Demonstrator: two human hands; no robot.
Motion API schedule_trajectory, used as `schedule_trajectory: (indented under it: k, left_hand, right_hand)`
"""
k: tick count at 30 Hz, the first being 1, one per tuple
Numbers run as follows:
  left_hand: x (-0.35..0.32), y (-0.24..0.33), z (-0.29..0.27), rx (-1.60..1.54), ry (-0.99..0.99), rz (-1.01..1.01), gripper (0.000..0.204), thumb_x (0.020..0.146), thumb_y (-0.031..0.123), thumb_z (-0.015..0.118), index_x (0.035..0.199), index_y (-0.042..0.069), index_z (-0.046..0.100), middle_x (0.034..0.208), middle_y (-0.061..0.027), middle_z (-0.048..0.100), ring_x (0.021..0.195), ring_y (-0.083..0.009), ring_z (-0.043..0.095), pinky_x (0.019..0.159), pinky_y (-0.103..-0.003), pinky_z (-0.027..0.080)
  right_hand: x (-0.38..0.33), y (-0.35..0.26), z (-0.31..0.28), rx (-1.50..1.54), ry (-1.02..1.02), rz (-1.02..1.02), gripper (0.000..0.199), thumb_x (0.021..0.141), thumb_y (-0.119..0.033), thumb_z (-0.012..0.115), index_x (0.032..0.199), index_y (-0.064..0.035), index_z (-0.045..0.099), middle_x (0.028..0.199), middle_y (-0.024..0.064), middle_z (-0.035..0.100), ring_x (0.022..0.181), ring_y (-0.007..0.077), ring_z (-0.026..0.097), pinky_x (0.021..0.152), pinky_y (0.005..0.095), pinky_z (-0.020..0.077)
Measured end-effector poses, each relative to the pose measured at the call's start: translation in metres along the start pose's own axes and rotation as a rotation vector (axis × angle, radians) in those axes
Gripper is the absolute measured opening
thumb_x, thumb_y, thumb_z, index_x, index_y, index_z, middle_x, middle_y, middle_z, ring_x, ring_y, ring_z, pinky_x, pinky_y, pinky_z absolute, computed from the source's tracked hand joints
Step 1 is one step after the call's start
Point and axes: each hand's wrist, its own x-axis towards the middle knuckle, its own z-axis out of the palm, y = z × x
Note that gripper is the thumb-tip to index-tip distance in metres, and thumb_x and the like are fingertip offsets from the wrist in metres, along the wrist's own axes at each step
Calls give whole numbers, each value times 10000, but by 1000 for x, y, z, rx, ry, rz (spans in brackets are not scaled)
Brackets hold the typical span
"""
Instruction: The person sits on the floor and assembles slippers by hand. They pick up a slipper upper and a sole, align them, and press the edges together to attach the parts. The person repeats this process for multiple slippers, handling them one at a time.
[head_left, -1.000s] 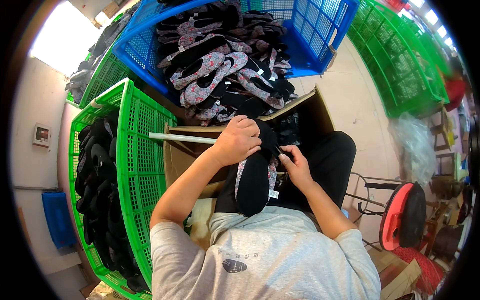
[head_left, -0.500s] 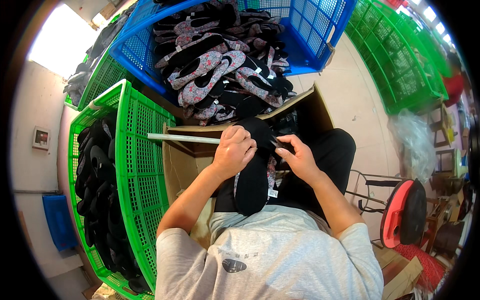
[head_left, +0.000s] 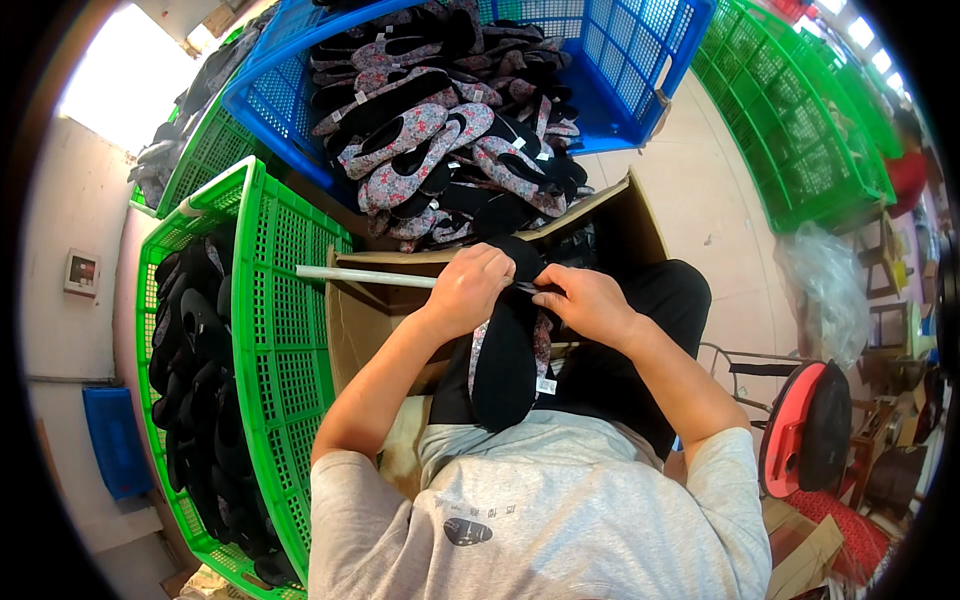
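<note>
Both hands, left hand [head_left: 470,290] and right hand [head_left: 583,300], bent inward, fingers grasping a black shoe [head_left: 505,360]

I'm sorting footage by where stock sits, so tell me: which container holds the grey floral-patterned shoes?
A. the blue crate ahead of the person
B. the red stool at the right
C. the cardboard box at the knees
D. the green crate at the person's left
A: the floral shoes lie heaped in the blue crate, while the green crate to the left holds only dark shoes.
</note>
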Motion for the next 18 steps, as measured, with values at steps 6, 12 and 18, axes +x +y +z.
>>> schedule_trajectory:
  k: [6, 12, 18]
  left_hand:
    - [2, -3, 8, -151, -28, -297, 40, 901, 45, 578, 905, 27, 542, 836, -127, 576, 816, -318, 578, 750, -392, 471]
    - [2, -10, 13, -474, -33, -496, 31, 942, 37, 555, 924, 26, 532, 824, -51, 573, 769, -160, 535, 731, -302, 456]
    - [1, -14, 15, -639, -25, -575, 43, 961, 15, 544, 925, 31, 528, 857, -6, 539, 810, -94, 490, 762, -253, 433]
  right_hand:
    - [4, -5, 0, -17, -51, 64, 236, 897, -260, 675, 1055, -85, 645, 944, 121, 706, 896, 331, 663, 741, 405, 504]
    - [5, -6, -1, 54, -63, 124, 270, 905, -330, 654, 1035, -94, 636, 922, 131, 706, 880, 348, 668, 724, 444, 506]
    - [8, -11, -4, 102, -79, 183, 273, 906, -340, 651, 1030, -97, 637, 926, 133, 704, 883, 353, 667, 725, 442, 507]
